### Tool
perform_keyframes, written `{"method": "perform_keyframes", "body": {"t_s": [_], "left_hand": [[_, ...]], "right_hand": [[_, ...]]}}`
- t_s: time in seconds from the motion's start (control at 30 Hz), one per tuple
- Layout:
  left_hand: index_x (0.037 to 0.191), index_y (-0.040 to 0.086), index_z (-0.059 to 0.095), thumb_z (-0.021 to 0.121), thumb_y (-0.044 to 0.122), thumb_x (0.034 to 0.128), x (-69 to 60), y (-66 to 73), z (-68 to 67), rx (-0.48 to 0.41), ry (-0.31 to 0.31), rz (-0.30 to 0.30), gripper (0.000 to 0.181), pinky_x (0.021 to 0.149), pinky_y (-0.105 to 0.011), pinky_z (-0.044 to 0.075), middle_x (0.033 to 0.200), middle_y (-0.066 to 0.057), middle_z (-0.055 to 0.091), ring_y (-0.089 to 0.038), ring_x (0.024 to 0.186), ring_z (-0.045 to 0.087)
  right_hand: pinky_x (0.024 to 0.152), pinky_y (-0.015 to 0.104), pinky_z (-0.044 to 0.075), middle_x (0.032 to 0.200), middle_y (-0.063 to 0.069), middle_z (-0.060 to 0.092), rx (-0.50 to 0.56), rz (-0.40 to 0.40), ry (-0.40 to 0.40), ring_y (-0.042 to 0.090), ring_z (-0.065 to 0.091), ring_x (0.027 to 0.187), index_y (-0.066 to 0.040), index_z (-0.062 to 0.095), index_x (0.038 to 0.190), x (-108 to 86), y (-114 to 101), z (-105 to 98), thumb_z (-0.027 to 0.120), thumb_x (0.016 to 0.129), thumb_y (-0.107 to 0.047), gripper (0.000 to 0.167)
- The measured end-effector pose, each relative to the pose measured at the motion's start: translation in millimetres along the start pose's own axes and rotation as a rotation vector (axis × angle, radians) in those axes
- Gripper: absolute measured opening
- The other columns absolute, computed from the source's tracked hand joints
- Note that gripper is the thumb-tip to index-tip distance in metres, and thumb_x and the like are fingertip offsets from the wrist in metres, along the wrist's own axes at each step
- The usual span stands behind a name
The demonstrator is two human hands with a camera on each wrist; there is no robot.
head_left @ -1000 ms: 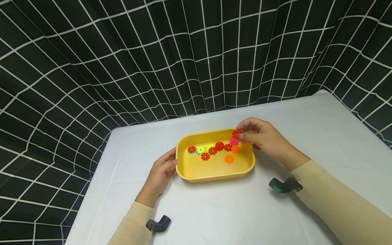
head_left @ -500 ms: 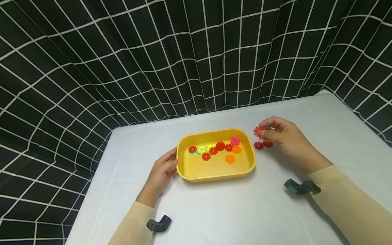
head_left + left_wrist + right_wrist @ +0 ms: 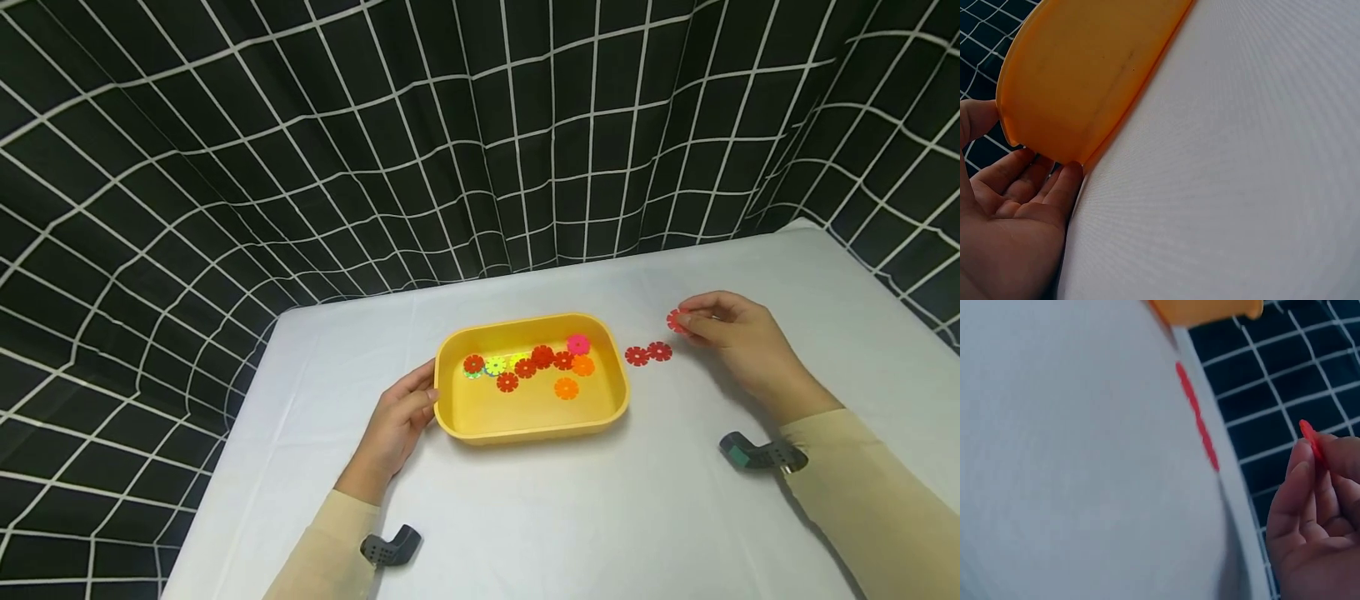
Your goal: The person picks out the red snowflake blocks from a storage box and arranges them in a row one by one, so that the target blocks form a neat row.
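My right hand [image 3: 746, 346] pinches a red notched plastic disc [image 3: 676, 321] between thumb and fingers, above the table right of the yellow tray [image 3: 517, 427]. In the right wrist view, the held disc [image 3: 1310, 439] appears edge-on. Below and left of that hand, two red discs [image 3: 648, 354] lie side by side on the cloth, touching or nearly so. My left hand [image 3: 397, 417] holds the tray's left end, thumb at the rim and fingers against the outer wall [image 3: 1054, 140]. Inside the tray lie several discs: red, orange [image 3: 566, 388], pink [image 3: 578, 344], yellow-green [image 3: 496, 365], and partly hidden green and blue ones.
A white cloth [image 3: 547, 517] covers the table. Behind and beside it hangs a black curtain with a white grid [image 3: 480, 150]. Each forearm wears a dark wrist camera, one at the left sleeve [image 3: 390, 547] and one at the right [image 3: 761, 454].
My right hand has carried the red disc out from over the tray and to the right, past two red discs on the cloth that now show fully. My left hand stays on the tray.
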State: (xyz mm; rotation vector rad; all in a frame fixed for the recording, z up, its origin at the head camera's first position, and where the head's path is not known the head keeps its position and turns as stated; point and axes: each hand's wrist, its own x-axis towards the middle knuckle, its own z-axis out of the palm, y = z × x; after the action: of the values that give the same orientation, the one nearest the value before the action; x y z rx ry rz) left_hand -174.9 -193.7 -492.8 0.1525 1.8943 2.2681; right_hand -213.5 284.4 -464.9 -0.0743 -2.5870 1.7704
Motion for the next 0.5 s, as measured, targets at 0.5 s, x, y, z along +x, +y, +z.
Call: {"method": "perform_keyframes", "body": {"t_s": [0.5], "left_hand": [[0.159, -0.003, 0.051, 0.056, 0.0, 0.1033, -0.1, 0.5, 0.1, -0.008, 0.015, -0.006, 0.056, 0.114, -0.034, 0.048, 0.164, -0.014, 0.05, -0.029, 0.15, 0.047]], "right_hand": [[0.08, 0.009, 0.05, 0.13, 0.019, 0.069, -0.219, 0.008, 0.011, 0.028, 0.059, 0.11, -0.002, 0.068, 0.134, 4.6, 23.5, -6.0, 0.066, 0.11, -0.037, 0.042]]}}
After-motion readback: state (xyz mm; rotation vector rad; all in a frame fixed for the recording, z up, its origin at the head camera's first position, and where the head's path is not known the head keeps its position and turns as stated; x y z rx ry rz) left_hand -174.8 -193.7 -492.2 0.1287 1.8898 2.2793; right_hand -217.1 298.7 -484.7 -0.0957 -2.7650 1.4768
